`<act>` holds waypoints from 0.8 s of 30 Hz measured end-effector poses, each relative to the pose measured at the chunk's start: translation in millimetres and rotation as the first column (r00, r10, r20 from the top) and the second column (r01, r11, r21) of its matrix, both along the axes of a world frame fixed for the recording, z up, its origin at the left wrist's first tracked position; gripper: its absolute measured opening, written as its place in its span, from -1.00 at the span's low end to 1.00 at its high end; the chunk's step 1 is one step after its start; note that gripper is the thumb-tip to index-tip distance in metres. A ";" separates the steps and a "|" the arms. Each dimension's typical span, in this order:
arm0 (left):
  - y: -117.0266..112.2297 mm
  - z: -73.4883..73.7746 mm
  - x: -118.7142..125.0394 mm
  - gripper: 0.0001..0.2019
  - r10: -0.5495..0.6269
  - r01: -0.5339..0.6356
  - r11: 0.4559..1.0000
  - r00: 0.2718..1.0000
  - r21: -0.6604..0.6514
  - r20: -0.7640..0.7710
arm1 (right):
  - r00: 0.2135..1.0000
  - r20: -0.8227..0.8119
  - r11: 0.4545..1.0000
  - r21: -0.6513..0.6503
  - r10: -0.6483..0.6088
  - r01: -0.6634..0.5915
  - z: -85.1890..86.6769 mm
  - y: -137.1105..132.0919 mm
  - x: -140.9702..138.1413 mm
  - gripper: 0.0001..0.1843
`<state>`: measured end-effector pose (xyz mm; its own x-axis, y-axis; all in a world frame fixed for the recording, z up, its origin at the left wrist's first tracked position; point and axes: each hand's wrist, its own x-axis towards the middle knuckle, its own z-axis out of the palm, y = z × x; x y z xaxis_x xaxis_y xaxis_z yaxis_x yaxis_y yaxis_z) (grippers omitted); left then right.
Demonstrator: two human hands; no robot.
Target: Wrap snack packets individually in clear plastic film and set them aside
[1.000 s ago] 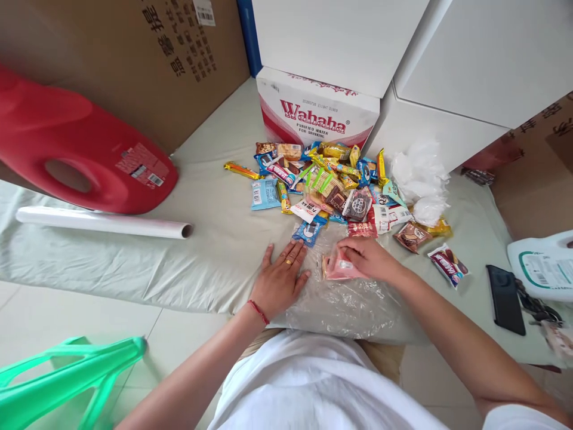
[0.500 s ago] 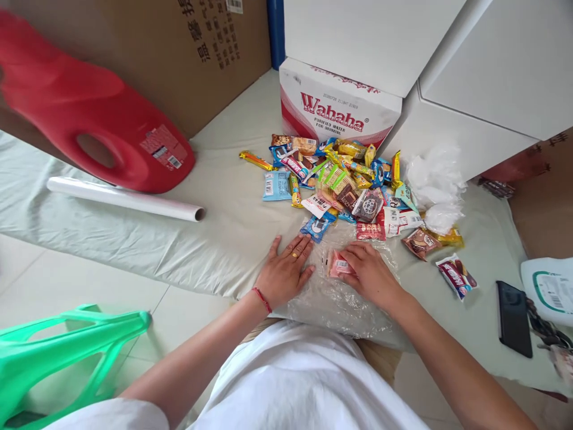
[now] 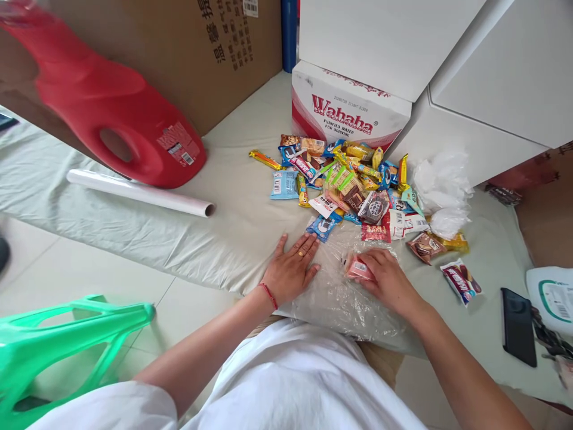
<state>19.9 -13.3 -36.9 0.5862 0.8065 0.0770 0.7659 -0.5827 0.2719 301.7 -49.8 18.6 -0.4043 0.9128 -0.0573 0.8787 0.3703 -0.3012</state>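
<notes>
My left hand (image 3: 289, 266) lies flat with its fingers spread, pressing the edge of a sheet of clear plastic film (image 3: 331, 304) on the bed-like surface. On that film, my right hand (image 3: 387, 278) has its fingers wrapped over a small pink snack packet (image 3: 359, 269), part of which is hidden under the fingers. A blue snack packet (image 3: 323, 226) sits just past my left fingertips. Beyond my hands is a heap of wrapped snacks (image 3: 344, 179) in many colours. A red packet (image 3: 375, 232) lies near the film's far edge.
A Wahaba-style white carton reading Wahaha (image 3: 349, 113) stands behind the heap. At left are a red jug (image 3: 147, 137), a white film roll (image 3: 138, 192) and a green stool (image 3: 76, 340). Rightward lie crumpled white plastic bags (image 3: 441, 185), a purple-white packet (image 3: 461, 282) and a black phone (image 3: 518, 327).
My right hand and the pink packet under it have shifted slightly right across the film. My left hand stays flat in place. The whole view has also shifted a little.
</notes>
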 end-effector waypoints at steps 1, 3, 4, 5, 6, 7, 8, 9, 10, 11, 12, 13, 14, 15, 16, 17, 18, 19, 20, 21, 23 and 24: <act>0.0 -0.4 -0.2 -0.42 -0.002 0.002 1.000 1.000 0.000 0.000 | 1.000 -0.026 1.000 0.015 0.002 -0.002 2.0 -2.0 3.2 -0.52; 0.0 -0.8 -0.7 -0.42 -0.005 0.005 1.000 1.000 0.003 -0.002 | 0.997 -0.072 0.998 0.049 0.030 -0.026 3.9 -5.6 5.2 -0.51; 0.0 -0.8 -0.9 -0.42 -0.006 0.006 1.000 1.000 0.006 -0.003 | 0.995 -0.081 0.997 0.062 0.050 -0.045 3.1 -6.8 3.9 -0.49; 0.1 -0.6 -1.0 -0.41 -0.007 0.007 1.000 1.000 0.009 -0.005 | 0.995 -0.075 0.995 0.071 0.069 -0.064 1.2 -7.7 1.3 -0.49; 0.1 -0.2 -1.1 -0.41 -0.008 0.008 1.000 1.000 0.011 -0.007 | 0.995 -0.055 0.994 0.073 0.085 -0.081 -1.6 -8.2 -2.0 -0.48; 0.1 0.4 -1.1 -0.41 -0.008 0.008 1.000 1.000 0.013 -0.009 | 0.995 -0.025 0.993 0.071 0.095 -0.093 -4.9 -8.5 -5.7 -0.47; 0.2 1.2 -1.0 -0.41 -0.007 0.008 1.000 1.000 0.014 -0.010 | 0.995 0.008 0.993 0.064 0.100 -0.100 -8.0 -8.9 -9.2 -0.43; 0.2 2.1 -0.9 -0.41 -0.006 0.007 1.000 1.000 0.014 -0.013 | 0.994 0.036 0.993 0.055 0.105 -0.106 -10.5 -9.5 -12.4 -0.36; 0.1 2.9 -0.7 -0.42 -0.006 0.006 1.000 1.000 0.012 -0.015 | 0.993 0.056 0.992 0.053 0.108 -0.111 -12.0 -10.6 -15.0 -0.28; 0.0 3.7 -0.5 -0.42 -0.005 0.005 1.000 1.000 0.010 -0.018 | 0.991 0.066 0.991 0.058 0.113 -0.117 -12.5 -12.2 -17.0 -0.17; -0.3 4.4 -0.3 -0.42 -0.005 0.005 1.000 1.000 0.006 -0.020 | 0.991 0.068 0.990 0.074 0.119 -0.124 -12.1 -14.3 -18.6 -0.08; -0.5 5.0 -0.1 -0.42 -0.005 0.005 1.000 1.000 0.004 -0.022 | 0.990 0.069 0.987 0.094 0.126 -0.133 -11.2 -16.7 -19.9 -0.02; -0.9 5.4 0.1 -0.42 -0.005 0.005 1.000 1.000 0.003 -0.025 | 0.988 0.072 0.983 0.114 0.138 -0.146 -10.5 -19.1 -21.1 0.00; -1.2 5.6 0.2 -0.42 -0.004 0.004 1.000 1.000 0.006 -0.025 | 0.986 0.075 0.979 0.130 0.150 -0.159 -10.4 -21.4 -22.2 -0.03; -1.4 5.7 0.2 -0.42 -0.003 0.003 1.000 1.000 0.010 -0.025 | 0.983 0.076 0.975 0.138 0.165 -0.175 -11.3 -23.2 -23.3 -0.08; -1.4 5.6 -0.1 -0.42 -0.002 0.003 1.000 1.000 0.014 -0.024 | 0.980 0.075 0.971 0.138 0.185 -0.194 -13.0 -24.3 -24.3 -0.12; -1.2 5.4 -0.7 -0.42 -0.004 0.005 1.000 1.000 0.016 -0.021 | 0.976 0.069 0.968 0.132 0.204 -0.212 -15.3 -24.8 -24.9 -0.15; -0.6 5.1 -1.7 -0.42 -0.007 0.008 1.000 1.000 0.016 -0.018 | 0.973 0.058 0.966 0.126 0.221 -0.227 -17.8 -24.7 -25.1 -0.16; 0.2 4.6 -3.1 -0.41 -0.012 0.012 1.000 1.000 0.012 -0.014 | 0.972 0.043 0.964 0.120 0.233 -0.237 -19.8 -24.3 -24.7 -0.15; 1.2 4.0 -5.1 -0.40 -0.019 0.019 1.000 1.000 0.006 -0.006 | 0.971 0.024 0.964 0.115 0.238 -0.239 -21.0 -24.0 -23.6 -0.14; 3.0 2.9 -10.1 -0.39 -0.036 0.036 0.999 0.999 0.006 0.032 | 0.972 -0.030 0.966 0.123 0.231 -0.226 -19.6 -25.8 -18.7 -0.10; 3.3 2.7 -13.1 -0.39 -0.035 0.033 0.999 0.997 0.022 0.070 | 0.974 -0.069 0.969 0.141 0.216 -0.205 -17.2 -28.9 -14.9 -0.10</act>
